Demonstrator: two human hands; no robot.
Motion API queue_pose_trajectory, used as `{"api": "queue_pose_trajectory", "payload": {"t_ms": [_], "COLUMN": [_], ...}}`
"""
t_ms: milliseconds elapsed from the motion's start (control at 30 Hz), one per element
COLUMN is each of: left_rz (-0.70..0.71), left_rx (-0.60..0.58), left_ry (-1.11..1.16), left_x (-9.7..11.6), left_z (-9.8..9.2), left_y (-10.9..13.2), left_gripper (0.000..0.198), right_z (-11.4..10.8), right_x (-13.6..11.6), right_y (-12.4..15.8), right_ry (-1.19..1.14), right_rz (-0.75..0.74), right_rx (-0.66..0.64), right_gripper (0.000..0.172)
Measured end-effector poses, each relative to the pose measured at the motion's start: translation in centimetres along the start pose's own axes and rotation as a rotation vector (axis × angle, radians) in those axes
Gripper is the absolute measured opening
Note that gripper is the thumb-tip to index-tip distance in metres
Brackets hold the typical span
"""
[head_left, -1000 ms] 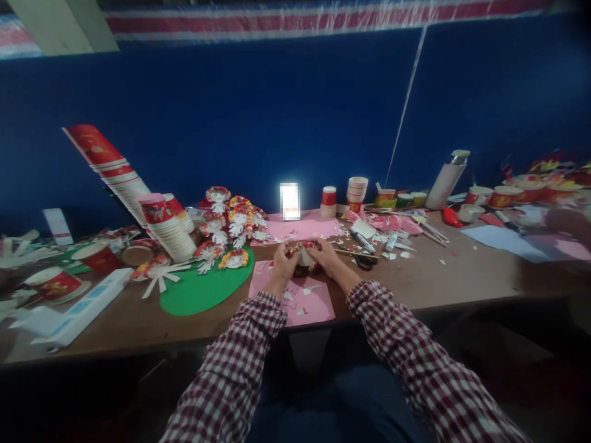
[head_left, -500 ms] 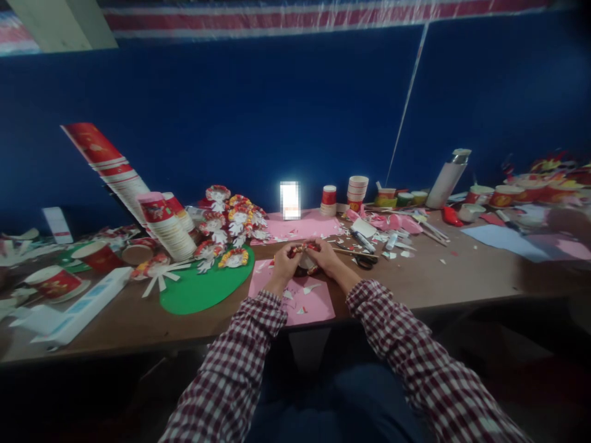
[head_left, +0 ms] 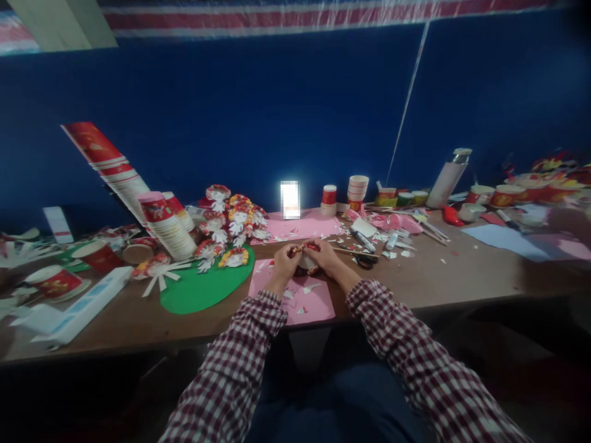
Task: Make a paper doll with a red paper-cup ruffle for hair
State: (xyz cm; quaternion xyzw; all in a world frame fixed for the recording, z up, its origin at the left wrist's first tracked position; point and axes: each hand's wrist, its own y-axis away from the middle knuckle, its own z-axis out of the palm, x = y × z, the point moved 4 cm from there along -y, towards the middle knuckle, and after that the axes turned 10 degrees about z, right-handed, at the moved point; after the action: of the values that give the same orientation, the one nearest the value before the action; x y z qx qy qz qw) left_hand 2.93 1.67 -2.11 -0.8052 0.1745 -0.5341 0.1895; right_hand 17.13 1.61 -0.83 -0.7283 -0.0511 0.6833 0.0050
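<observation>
Both the left hand (head_left: 287,262) and right hand (head_left: 325,258) pinch the paper piece (head_left: 306,263), near the far edge of the pink sheet (head_left: 318,307); pulling too hard between them could crease or tear it.

Reaching far with left arm (head_left: 231,363) and right arm (head_left: 418,347) slanting inward, holding left hand (head_left: 284,263) just beside right hand (head_left: 327,258), with wrists (head_left: 276,286) bare and fingers (head_left: 320,248) curled into a pinch.

We log dim scene; pixelated white rectangle (head_left: 290,200) glares mid-frame, haloing blue backdrop (head_left: 240,111). Below worktop (head_left: 443,280), deep shadow. We find outer edges smeared, stretched.
</observation>
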Motion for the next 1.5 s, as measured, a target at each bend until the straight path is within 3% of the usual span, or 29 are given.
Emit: {"api": "queue_pose_trajectory", "payload": {"t_ms": [533, 933, 1500], "left_rz": [-0.028, -0.064, -0.053], "left_rx": [-0.002, 0.023, 0.005], "left_ry": [0.031, 0.015, 0.062], "left_x": [-0.2, 0.5, -0.1], "left_z": [-0.1, -0.3, -0.1], "left_y": [0.0, 0.0, 0.0], "left_gripper": [0.030, 0.027, 0.031], "right_z": [0.3, 0.2, -0.2], "right_x": [-0.2, 0.1, 0.4], "right_y": [0.3, 0.2, 0.0], "right_ry": [-0.006, -0.020, 0.031], "right_rz": [0.013, 0.056, 0.002], "right_rx": [-0.069, -0.028, -0.001], "right_gripper": [0.023, 0.025, 0.026]}}
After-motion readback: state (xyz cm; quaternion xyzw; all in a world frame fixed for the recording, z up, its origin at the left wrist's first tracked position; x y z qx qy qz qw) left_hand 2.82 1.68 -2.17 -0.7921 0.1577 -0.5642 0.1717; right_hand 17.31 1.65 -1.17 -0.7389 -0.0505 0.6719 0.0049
